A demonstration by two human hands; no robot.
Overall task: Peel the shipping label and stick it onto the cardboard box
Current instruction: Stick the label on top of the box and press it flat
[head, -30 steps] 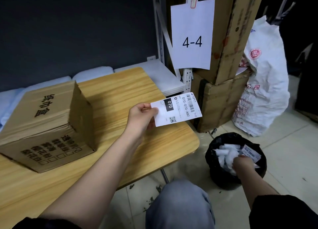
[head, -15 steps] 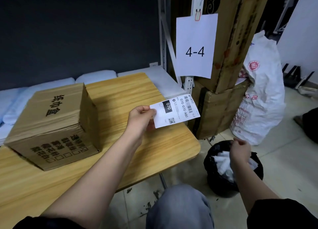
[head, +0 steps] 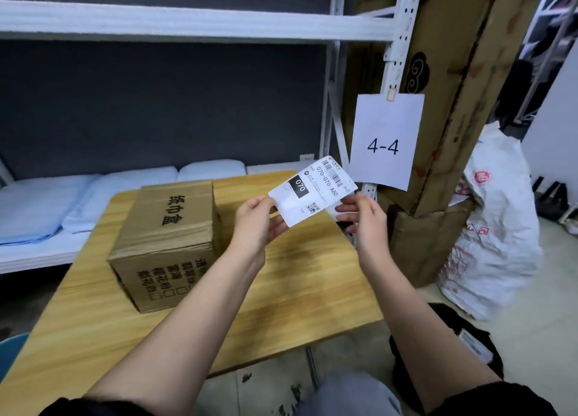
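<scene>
Head view, the only one: shipping label held up in the air between both hands, printed face toward the camera, tilted so the barcode end rises up and away from the grips. Left hand closed on the label's lower left edge, thumb on the printed face and fingers behind, most likely so as to touch as little of the sticky back as possible. Right hand at the opposite lower edge, fingers curled loosely around the corner; pinched shut on the paper or only brushing it, cannot tell, since the contact is blurred. Held high and flat between two grips probably to keep the sheet from curling onto itself and to line it up before laying it down. Whether any backing remains on the rear, hidden. Cardboard box down and to the left of the left-hand grip, well apart from the label, resting on the wooden table with its taped top bare and facing up, a ready landing face. Label not yet on the box. Below the right-hand grip, beside the table edge, a black bin, partly cut off behind the right forearm. Beyond the label, a white sheet marked 4-4 hanging on the rack upright.
</scene>
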